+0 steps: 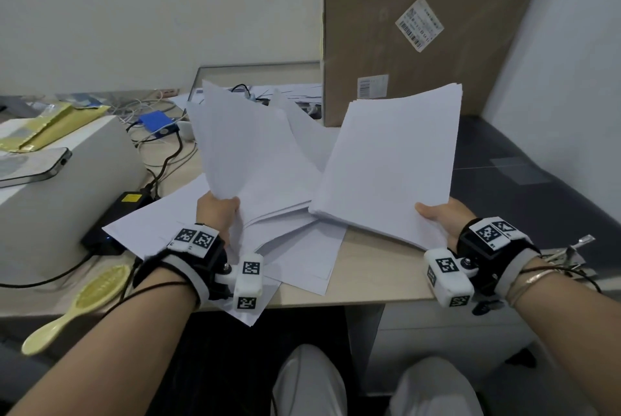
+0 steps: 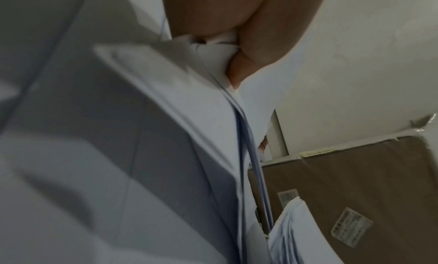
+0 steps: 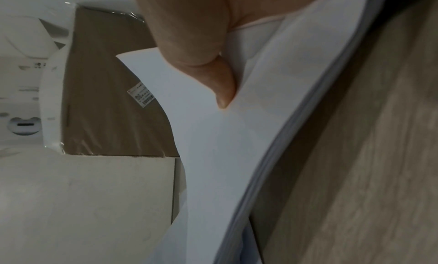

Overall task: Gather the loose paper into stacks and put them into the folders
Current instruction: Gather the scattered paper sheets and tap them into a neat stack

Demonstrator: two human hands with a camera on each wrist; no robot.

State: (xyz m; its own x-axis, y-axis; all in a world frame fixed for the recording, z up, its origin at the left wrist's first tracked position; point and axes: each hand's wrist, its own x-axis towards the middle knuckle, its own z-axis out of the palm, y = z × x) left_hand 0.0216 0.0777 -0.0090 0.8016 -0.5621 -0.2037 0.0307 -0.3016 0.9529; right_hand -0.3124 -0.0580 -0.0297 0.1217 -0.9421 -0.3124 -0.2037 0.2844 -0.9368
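Our left hand (image 1: 218, 210) and right hand (image 1: 437, 217) each grip paper (image 1: 389, 160) above the wooden desk (image 1: 363, 268), near the big brown box (image 1: 420, 12).

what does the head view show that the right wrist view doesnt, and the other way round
Only the head view shows the left hand gripping a loose bundle of sheets, more sheets lying on the desk, a yellow hairbrush and a phone. Only the right wrist view shows the thumb pressed on the top sheet and the stack's layered edge up close. Both show the right hand holding the neat stack and the cardboard box behind.
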